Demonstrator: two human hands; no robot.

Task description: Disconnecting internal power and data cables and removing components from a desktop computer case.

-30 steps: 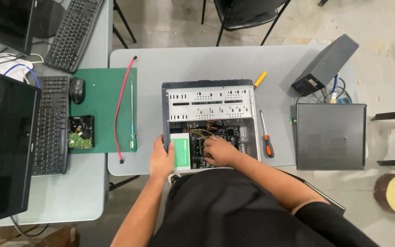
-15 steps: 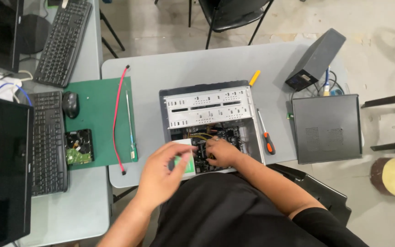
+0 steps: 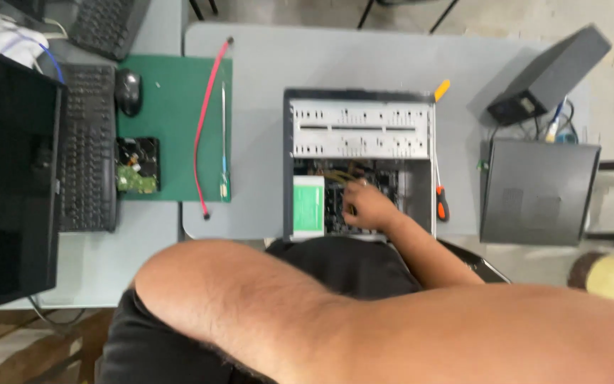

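A grey table (image 3: pixel 264 107) carried everything, and the open computer case (image 3: pixel 359 135) at its middle served as the mark for all the rest. The case lay on its side with the panel off, a pale perforated drive cage in the far half and dark boards and cables in the near half. A large bare forearm (image 3: pixel 364 313) crossed the foreground below the case, very close to the lens; its hand was out of the picture, so whether the left hand gripped anything could not be told. Far left of the case stood a black monitor (image 3: pixel 8 178), with a black keyboard (image 3: pixel 87 149) just beside it. Right of the case lay a flat dark grey box (image 3: pixel 538 192), and beyond that a slimmer grey unit (image 3: pixel 552 71) tilted on edge. Left of the case lay a green mat (image 3: pixel 172 99) bearing a red cable (image 3: pixel 207 121), a bare hard drive (image 3: pixel 138 165) and a black mouse (image 3: pixel 128 91). Inside the case, in its near half, the right hand (image 3: pixel 367 206) reached among the cables with fingers curled; what it pinched could not be made out. A green-labelled block (image 3: pixel 308 206) sat just left of that hand. An orange-handled screwdriver (image 3: pixel 440 199) lay against the case's right wall.
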